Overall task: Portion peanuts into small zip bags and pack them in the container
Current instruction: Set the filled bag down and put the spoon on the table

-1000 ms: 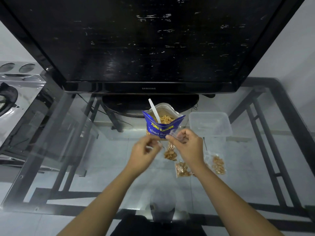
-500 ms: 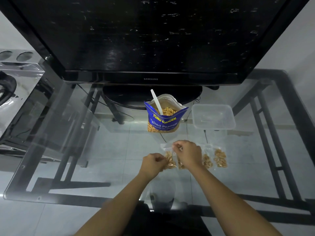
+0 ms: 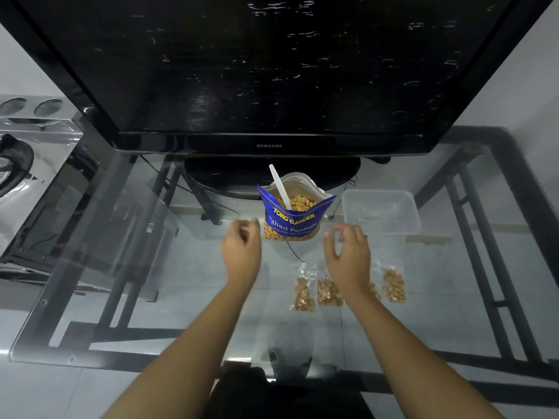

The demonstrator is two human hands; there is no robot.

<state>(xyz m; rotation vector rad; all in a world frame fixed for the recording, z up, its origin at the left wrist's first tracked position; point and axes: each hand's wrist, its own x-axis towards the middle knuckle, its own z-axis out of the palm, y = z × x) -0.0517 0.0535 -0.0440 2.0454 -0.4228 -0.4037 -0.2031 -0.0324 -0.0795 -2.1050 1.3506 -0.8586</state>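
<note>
A big black flat-screen television stands at the back of a clear glass bench on a dark metal frame, with pale floor tiles showing through. The clear rectangular plastic container sits at the right with no bags visible in it. Beside it stands the open blue foil peanut pouch.

The left hand hovers just left of the pouch. The right hand is between pouch and container. Both are empty, with fingers loosely curled.

Four small clear zip bags of peanuts lie near the right wrist, and a white plastic spoon stands in the pouch. Portioning seems paused, so next comes either another empty bag or packing these.
</note>
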